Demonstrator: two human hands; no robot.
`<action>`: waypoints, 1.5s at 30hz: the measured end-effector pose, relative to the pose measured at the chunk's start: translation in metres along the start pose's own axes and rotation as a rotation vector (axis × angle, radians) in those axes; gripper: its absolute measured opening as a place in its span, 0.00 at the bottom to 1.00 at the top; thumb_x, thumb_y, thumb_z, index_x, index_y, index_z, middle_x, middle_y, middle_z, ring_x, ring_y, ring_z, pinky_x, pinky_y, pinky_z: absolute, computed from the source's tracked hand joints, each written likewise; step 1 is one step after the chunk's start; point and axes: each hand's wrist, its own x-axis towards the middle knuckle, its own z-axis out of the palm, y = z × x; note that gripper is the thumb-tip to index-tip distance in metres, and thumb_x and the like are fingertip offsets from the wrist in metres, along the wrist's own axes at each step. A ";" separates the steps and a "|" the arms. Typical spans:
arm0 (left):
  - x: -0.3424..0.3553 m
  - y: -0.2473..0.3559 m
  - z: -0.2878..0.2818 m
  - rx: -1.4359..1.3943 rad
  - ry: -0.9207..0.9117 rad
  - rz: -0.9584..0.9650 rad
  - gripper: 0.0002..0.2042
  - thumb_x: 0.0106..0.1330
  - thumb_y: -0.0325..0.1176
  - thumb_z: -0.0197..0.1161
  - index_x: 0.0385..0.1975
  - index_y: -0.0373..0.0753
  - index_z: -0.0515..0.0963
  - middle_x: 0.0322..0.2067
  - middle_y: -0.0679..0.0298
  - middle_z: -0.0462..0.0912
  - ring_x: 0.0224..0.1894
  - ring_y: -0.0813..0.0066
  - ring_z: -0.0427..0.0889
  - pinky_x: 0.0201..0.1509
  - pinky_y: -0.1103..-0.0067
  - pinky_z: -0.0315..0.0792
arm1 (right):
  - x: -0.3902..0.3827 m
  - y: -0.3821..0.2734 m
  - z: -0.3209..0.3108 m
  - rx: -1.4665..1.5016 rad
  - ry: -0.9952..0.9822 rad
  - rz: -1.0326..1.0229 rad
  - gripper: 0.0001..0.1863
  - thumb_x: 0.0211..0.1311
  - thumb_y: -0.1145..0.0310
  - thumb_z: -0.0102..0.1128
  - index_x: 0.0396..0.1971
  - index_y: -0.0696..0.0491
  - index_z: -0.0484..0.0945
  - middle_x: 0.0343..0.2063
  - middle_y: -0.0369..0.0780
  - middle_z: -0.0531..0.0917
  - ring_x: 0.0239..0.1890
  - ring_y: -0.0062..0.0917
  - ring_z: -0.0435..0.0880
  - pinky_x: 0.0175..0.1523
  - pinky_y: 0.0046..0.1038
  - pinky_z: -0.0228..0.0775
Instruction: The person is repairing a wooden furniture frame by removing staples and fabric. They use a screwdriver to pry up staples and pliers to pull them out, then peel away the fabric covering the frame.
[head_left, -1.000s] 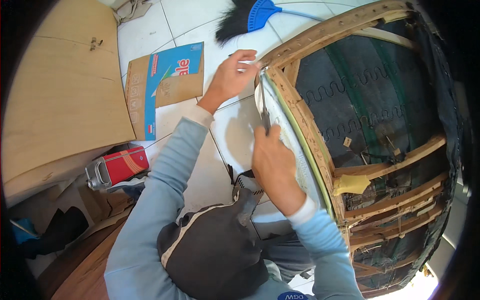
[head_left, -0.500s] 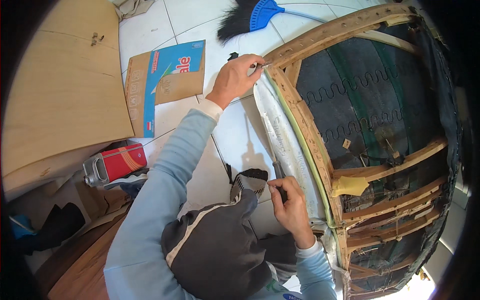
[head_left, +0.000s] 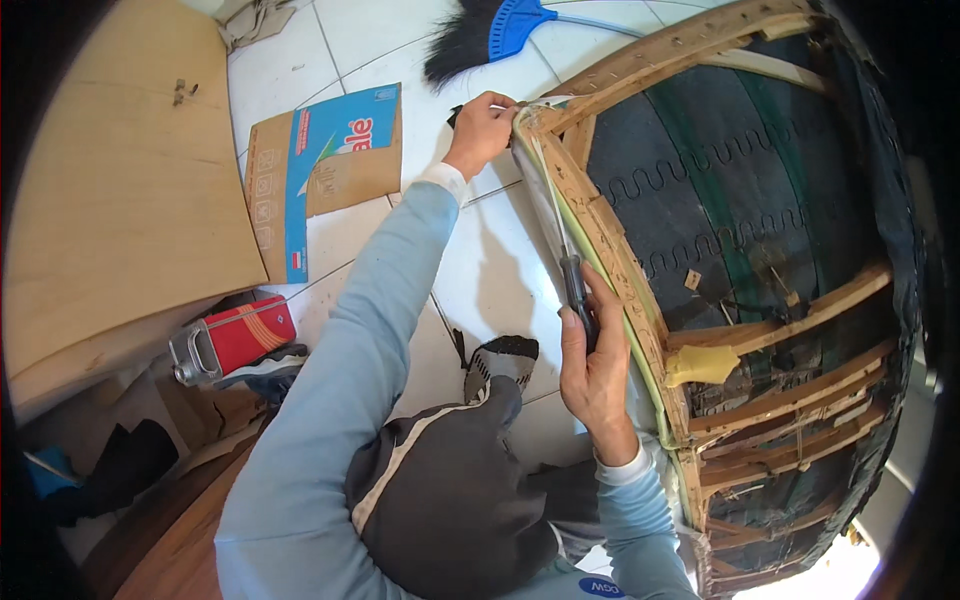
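Note:
An upholstered seat's bare wooden frame lies with its underside showing on my right, white fabric along its near side. At the frame's top left corner my left hand pinches the edge of that fabric; the fingertips are partly hidden. My right hand is wrapped round the dark handle of a screwdriver. The tool's long thin shaft points up along the frame's side, its tip near the corner below my left hand. A yellow-green edge strip runs beside the wood.
Zigzag springs and dark webbing fill the frame. A yellow foam piece sticks to a rail. On the tiled floor lie a blue broom, flattened cardboard and a red can. A wooden panel stands left.
My right hand has moved up and right, bringing the screwdriver against the frame's side. The white fabric has been drawn in toward the wood, and my left hand has shifted slightly at the corner.

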 end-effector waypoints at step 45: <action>-0.272 0.134 0.188 -0.343 -0.744 0.492 0.10 0.78 0.37 0.70 0.43 0.35 0.84 0.42 0.62 0.89 0.42 0.75 0.87 0.51 0.71 0.82 | -0.321 0.057 -0.067 0.361 0.811 0.590 0.20 0.81 0.62 0.65 0.59 0.63 0.81 0.38 0.36 0.85 0.38 0.16 0.77 0.44 0.22 0.71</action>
